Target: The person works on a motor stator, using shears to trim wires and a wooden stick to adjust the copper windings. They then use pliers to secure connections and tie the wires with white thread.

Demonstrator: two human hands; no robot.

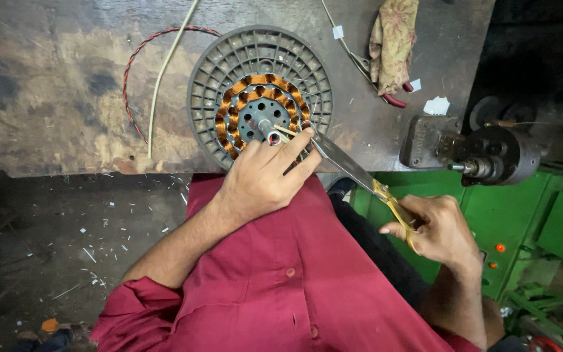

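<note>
Red shirt (pixel 275 287) is filling the near view. Left hand (pixel 262 179) is steadying one grey stator (pixel 259 94) on the surface (pixel 47 85), fingers pinching a lead. Right hand (pixel 441 228), grip closed around one pair of scissors (pixel 360 173), is trimming; blades need aligning on the lead. Two copper coil rings.
</note>
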